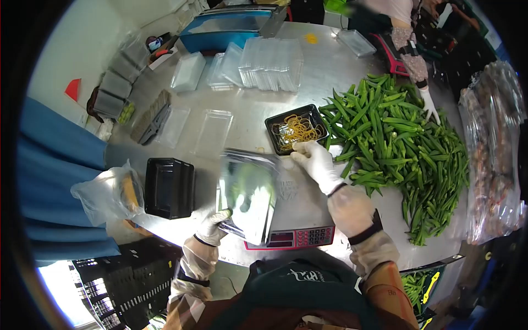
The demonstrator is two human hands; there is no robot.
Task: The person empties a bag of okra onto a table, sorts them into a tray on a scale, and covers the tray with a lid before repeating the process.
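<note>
Packed tray: the blurred packed tray (250,192), green under its clear top, was over the red scale (315,236), by the near edge of the tabletop (250,118).
Left hand: the left hand (213,224) pinched its near-left corner.
Right hand: the right hand (318,162) bent its fingers at the band tray (272,127); whether they gripped a band, the view could not tell.
Okra: the okra pile (393,137) spread toward the right edge.

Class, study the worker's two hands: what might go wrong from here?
The left hand holds the pack near one edge, so the pack might tip or slip. The right hand is at a tangle of bands, so several might come away together.
</note>
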